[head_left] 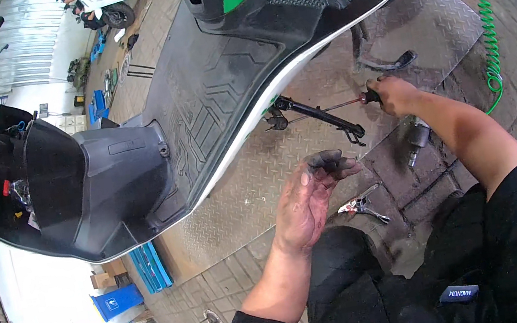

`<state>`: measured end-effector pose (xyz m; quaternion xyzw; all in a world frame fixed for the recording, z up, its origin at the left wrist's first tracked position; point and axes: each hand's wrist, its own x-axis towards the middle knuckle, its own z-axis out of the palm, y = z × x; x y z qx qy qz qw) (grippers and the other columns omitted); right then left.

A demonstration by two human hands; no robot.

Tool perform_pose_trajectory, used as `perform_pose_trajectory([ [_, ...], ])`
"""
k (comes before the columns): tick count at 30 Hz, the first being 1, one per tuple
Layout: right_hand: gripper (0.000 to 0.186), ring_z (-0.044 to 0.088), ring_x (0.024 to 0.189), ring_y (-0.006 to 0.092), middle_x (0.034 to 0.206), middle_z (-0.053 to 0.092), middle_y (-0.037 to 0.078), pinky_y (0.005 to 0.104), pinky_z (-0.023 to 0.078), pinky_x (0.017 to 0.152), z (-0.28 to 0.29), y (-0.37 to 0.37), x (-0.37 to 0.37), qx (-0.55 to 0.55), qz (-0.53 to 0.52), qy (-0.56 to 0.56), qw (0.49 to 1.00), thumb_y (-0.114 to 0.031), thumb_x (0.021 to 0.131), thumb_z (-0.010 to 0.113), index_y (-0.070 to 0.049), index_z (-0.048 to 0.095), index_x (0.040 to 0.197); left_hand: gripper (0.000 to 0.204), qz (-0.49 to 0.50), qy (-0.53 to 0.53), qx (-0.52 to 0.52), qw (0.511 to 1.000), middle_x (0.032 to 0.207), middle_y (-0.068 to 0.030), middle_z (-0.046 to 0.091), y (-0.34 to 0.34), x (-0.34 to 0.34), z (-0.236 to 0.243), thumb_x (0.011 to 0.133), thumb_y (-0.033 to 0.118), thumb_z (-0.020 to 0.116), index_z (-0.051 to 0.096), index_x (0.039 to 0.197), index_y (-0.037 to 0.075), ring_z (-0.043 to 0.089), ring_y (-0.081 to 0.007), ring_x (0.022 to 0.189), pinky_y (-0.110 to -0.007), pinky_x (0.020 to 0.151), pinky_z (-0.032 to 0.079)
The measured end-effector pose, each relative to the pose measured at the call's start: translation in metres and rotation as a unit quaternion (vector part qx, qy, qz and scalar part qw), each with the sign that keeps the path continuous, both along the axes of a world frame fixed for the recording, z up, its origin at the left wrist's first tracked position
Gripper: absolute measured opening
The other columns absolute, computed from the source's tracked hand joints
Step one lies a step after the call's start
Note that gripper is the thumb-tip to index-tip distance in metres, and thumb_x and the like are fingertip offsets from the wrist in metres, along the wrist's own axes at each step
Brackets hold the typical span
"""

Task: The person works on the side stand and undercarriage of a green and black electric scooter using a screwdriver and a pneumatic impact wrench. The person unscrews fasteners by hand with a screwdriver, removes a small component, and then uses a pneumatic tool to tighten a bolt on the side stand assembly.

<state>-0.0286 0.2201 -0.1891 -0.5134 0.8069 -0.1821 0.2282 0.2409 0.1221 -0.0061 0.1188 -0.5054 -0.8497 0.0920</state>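
My right hand (394, 97) is closed round the dark handle of a long, thin screwdriver-like tool (341, 104). Its shaft reaches left to a dark bracket (277, 120) at the side stand (326, 121) under the scooter's footboard (208, 102). My left hand (312, 203), with blackened fingertips, is raised below the stand, its fingers loosely curved and holding nothing. Below it to the right, metal pliers (364, 207) lie on the paving. An air tool (418, 133) with a metal tip lies just below my right forearm.
A treadplate platform (228, 227) lies under the scooter, beside brick paving. A green coiled hose (485, 24) hangs at the right. Blue crates (148, 270), a blue bin (115, 300), another scooter (112, 9) and a curved metal foot (391, 60) are also around.
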Motion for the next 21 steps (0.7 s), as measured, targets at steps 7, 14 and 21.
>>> perform_pose_trajectory([
  [7, 0.038, 0.061, 0.09, 0.0393, 0.087, 0.063, 0.019, 0.0471, 0.049, 0.077, 0.006, 0.005, -0.002, -0.01, 0.022, 0.009, 1.0, -0.004, 0.072, 0.058, -0.007, 0.052, 0.109, 0.056, -0.005, -0.007, 0.012, 1.0, 0.12, -0.0224, 0.059, 0.002, -0.006, -0.004, 0.098, 0.045, 0.036, 0.049, 0.128, -0.001, 0.053, -0.0399, 0.117, -0.051, 0.104, 0.033],
  [14, 0.033, 0.06, 0.091, 0.0398, 0.092, 0.061, 0.021, 0.0481, 0.047, 0.076, -0.009, 0.003, -0.003, -0.03, -0.007, -0.003, 1.0, -0.001, 0.074, 0.055, -0.008, 0.052, 0.106, 0.057, -0.018, -0.006, 0.006, 1.0, 0.12, -0.0214, 0.059, 0.002, -0.008, -0.003, 0.097, 0.047, 0.038, 0.049, 0.128, 0.0, 0.053, -0.0384, 0.117, -0.051, 0.105, 0.032],
  [21, 0.035, 0.061, 0.091, 0.0388, 0.091, 0.062, 0.021, 0.0466, 0.048, 0.077, -0.01, 0.002, -0.004, 0.005, -0.015, -0.033, 0.999, -0.002, 0.075, 0.055, -0.009, 0.052, 0.109, 0.058, -0.02, -0.001, 0.016, 1.0, 0.119, -0.0212, 0.059, 0.003, -0.01, -0.006, 0.097, 0.048, 0.038, 0.049, 0.127, -0.001, 0.053, -0.0385, 0.116, -0.052, 0.105, 0.032],
])
